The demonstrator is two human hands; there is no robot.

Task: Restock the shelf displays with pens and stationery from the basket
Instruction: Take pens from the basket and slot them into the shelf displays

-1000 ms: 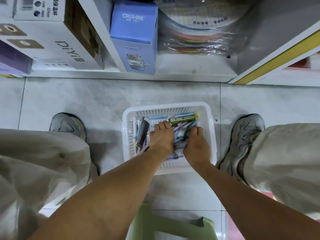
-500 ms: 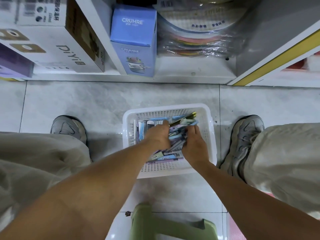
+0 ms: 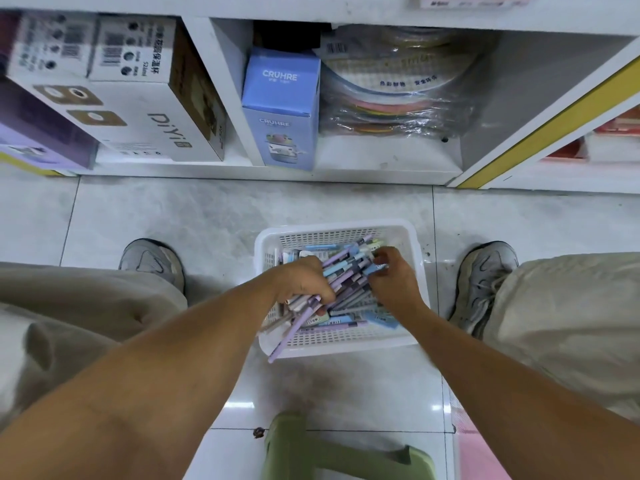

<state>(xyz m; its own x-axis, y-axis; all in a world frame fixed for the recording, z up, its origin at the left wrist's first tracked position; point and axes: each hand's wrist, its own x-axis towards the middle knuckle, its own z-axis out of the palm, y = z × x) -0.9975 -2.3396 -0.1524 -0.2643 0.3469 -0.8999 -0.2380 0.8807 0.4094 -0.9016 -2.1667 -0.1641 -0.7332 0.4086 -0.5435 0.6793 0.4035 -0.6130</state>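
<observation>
A white perforated basket [image 3: 412, 237] sits on the tiled floor between my feet, filled with pens. My left hand [image 3: 300, 279] grips a thick bundle of purple, blue and grey pens [image 3: 348, 275], lifted slantwise above the basket; one purple pen's end sticks out over the near rim. My right hand [image 3: 393, 280] holds the bundle's upper right side, its fingers curled around the pens. More pens and packets [image 3: 341, 322] lie loose in the basket's bottom under the bundle.
The white bottom shelf [image 3: 381, 164] ahead holds a blue CRUHRE box [image 3: 282, 109], a wrapped stack of round coloured items [image 3: 398, 95] and a white DiYi box [image 3: 138, 109]. A green stool [image 3: 332, 452] stands just below the basket. My shoes flank the basket.
Both hands have gathered the pens and raised them from the basket as one bundle. The view has tipped up, showing more of the shelf.
</observation>
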